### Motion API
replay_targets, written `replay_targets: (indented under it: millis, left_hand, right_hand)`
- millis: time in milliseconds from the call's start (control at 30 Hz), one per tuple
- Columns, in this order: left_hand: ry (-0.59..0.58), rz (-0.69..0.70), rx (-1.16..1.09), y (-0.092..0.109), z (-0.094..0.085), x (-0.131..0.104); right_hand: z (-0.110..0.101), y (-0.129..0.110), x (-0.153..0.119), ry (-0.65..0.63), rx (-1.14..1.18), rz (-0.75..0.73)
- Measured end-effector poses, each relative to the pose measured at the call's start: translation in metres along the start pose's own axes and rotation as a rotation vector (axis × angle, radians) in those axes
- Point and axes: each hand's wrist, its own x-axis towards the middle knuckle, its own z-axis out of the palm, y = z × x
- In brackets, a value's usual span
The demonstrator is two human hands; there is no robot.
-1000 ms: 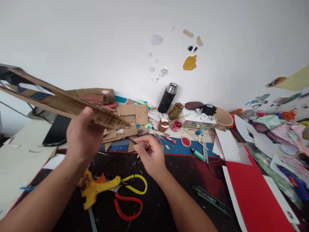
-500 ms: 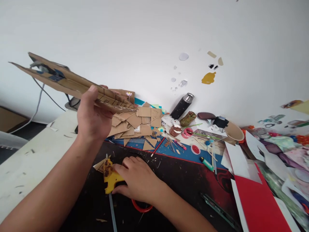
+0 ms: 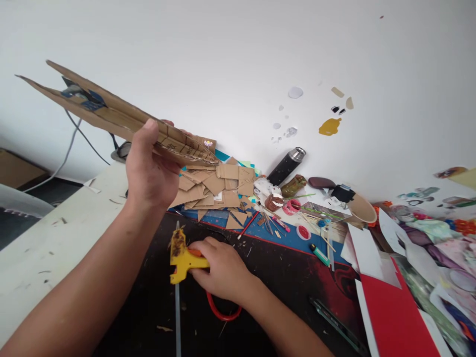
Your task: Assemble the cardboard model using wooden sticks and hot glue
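Raised at the left, my left hand (image 3: 150, 166) grips a long folded cardboard piece (image 3: 122, 119) between thumb and fingers. Its channel faces me, and blue tape or print shows inside the far left end. Lower down, my right hand (image 3: 219, 267) is wrapped round the handle of a yellow hot glue gun (image 3: 182, 258), whose nozzle end is stained brown. A long translucent glue stick (image 3: 177, 317) sticks out of the gun's back end towards me. Beside my right wrist, a red ring-shaped handle (image 3: 226, 316) lies on the black mat (image 3: 148, 297).
Cut cardboard pieces (image 3: 211, 188) are heaped behind the mat. Paint pots (image 3: 274, 202), brushes, a black flask (image 3: 286, 166) and a green-capped glue tube (image 3: 320, 254) stand or lie to their right. A cutter (image 3: 334, 322) and red card (image 3: 394, 307) are at the right.
My right hand has closed round the glue gun's handle and the gun has shifted slightly. The cardboard in my left hand sits a little higher and further right in view.
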Motion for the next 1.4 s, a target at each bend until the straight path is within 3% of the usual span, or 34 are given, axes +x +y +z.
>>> replay_targets:
  millis: [167,333,533,633,767,1067,1400]
  left_hand:
    - [0.014,-0.007,-0.037,0.001,0.003,-0.001]
    - [0.016,0.026,-0.017,0.001,0.002,0.0]
    - [0.08,0.019,-0.103,0.005,0.002,0.002]
    - [0.099,-0.021,-0.071,0.003,0.005,0.002]
    - [0.138,-0.077,-0.044,-0.007,0.005,0.0]
    - [0.121,-0.104,0.065,-0.039,-0.002,-0.006]
    - [0.025,-0.182,0.16,-0.048,-0.002,-0.015]
  right_hand:
    - [0.01,0.015,-0.007,0.156,0.47,0.049]
    - [0.014,0.024,-0.008,0.18,0.995,0.099]
    - [-0.006,0.027,0.0,0.453,1.406,0.136]
    - [-0.016,0.027,0.001,0.475,1.564,0.11]
    - [-0.021,0.028,0.004,0.466,1.599,0.099]
    - [-0.031,0.03,0.003,0.554,1.378,0.11]
    - [-0.032,0.034,-0.016,0.587,1.276,0.103]
